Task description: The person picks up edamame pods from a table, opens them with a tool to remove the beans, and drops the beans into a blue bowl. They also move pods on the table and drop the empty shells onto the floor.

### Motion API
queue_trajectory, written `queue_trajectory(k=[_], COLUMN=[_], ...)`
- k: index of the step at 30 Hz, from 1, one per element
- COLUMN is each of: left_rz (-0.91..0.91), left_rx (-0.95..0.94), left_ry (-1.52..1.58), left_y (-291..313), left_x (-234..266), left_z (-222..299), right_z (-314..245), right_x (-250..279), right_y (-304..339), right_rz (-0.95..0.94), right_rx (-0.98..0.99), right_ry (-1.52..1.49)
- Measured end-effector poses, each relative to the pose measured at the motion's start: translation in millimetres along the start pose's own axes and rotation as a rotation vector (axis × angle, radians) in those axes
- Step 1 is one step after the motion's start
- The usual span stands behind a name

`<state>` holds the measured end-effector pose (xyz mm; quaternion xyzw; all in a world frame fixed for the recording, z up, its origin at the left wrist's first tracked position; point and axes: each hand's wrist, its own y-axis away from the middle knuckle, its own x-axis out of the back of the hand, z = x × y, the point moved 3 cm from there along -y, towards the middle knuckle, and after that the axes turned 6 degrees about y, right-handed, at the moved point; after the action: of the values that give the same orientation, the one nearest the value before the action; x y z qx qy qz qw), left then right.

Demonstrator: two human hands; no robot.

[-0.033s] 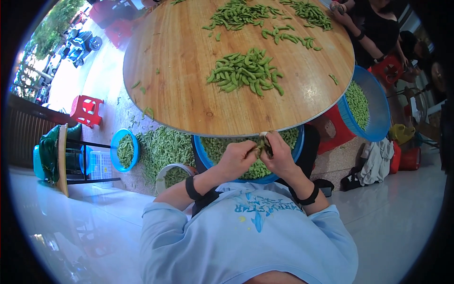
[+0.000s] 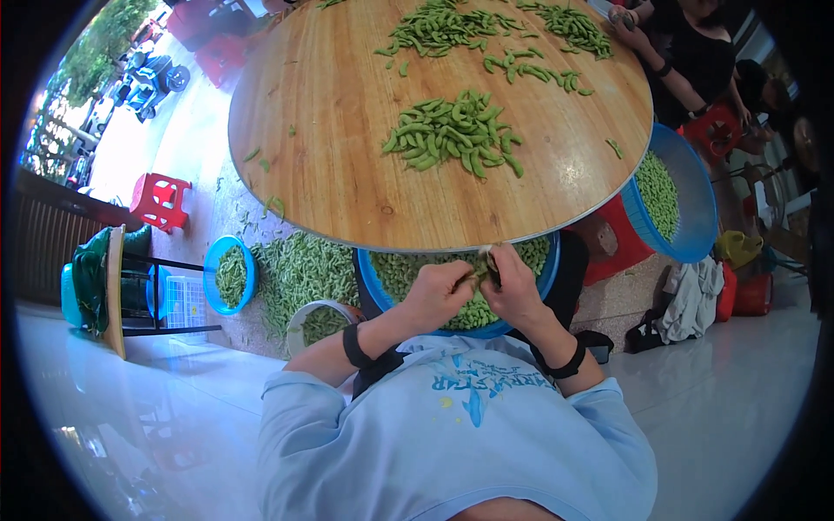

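Over a blue basin (image 2: 365,282) of shelled green beans (image 2: 473,313), my two hands meet just under the near edge of the round wooden table (image 2: 321,174). My left hand (image 2: 434,291) is closed in a pinch at one end of a small green bean pod (image 2: 479,263). At its other end my right hand (image 2: 512,285) grips with bent fingers, and something pale shows by its thumb and forefinger. Fingers hide most of the pod. Beyond my hands, a pile of whole bean pods (image 2: 453,132) lies on the table.
More pods (image 2: 443,28) lie at the table's far side, where another person (image 2: 691,52) works. Right stands a larger blue basin (image 2: 691,200) of beans. On the left floor are heaped pods (image 2: 300,269), a white bucket (image 2: 300,326), a small blue basin (image 2: 252,278) and a red stool (image 2: 161,201).
My fingers have shifted slightly around the pod, and less of it shows between them. The view has moved a touch; the piles and basins look the same.
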<state>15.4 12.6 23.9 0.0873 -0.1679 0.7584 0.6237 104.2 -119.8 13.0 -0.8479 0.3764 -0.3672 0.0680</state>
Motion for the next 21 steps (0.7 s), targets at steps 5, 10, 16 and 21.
queue_trajectory(k=[5, 10, 16, 21], left_rz=[-0.009, -0.114, 0.048, -0.001], left_rx=[0.088, 0.023, -0.123, 0.13], left_ry=[0.047, -0.018, -0.051, 0.126], left_y=[10, 11, 18, 19], left_x=[-12, -16, -10, 4], left_z=[-14, -34, -20, -11], right_z=[2, -1, 1, -12], right_x=[-5, -7, -5, -9], right_y=[5, 13, 13, 7], right_rz=[-0.081, -0.036, -0.006, 0.031], right_rx=[0.039, 0.063, 0.033, 0.026], right_ry=[0.014, 0.1, 0.134, 0.075])
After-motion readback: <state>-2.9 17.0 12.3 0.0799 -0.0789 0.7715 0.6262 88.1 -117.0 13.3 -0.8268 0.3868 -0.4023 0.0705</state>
